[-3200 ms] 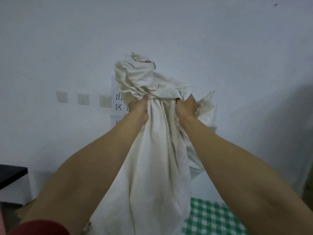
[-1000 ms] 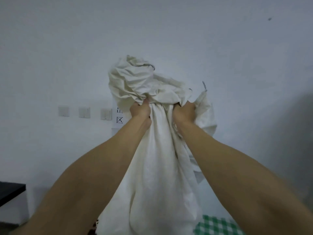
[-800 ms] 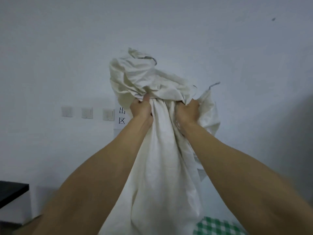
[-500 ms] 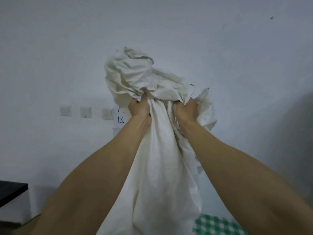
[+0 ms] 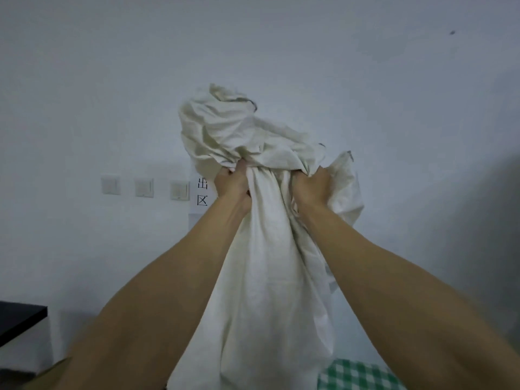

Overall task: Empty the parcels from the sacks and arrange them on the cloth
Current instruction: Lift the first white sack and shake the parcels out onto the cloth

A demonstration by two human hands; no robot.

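Head view: both hands, left hand (image 5: 233, 183) and right hand (image 5: 311, 187), hold a white sack (image 5: 270, 277) raised before the wall, fingers clenched into its bunched fabric. The sack hides much of a paper sign (image 5: 202, 192) beside three switches (image 5: 143, 187). Checked cloth (image 5: 357, 375) lies below; a dark desk (image 5: 19, 319) stands left.

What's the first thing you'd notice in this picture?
A big white sack fills the middle, held up high in front of a pale wall. The left hand and right hand clutch it, bunched, near its top. A bit of green checked cloth peeks out at the bottom right.
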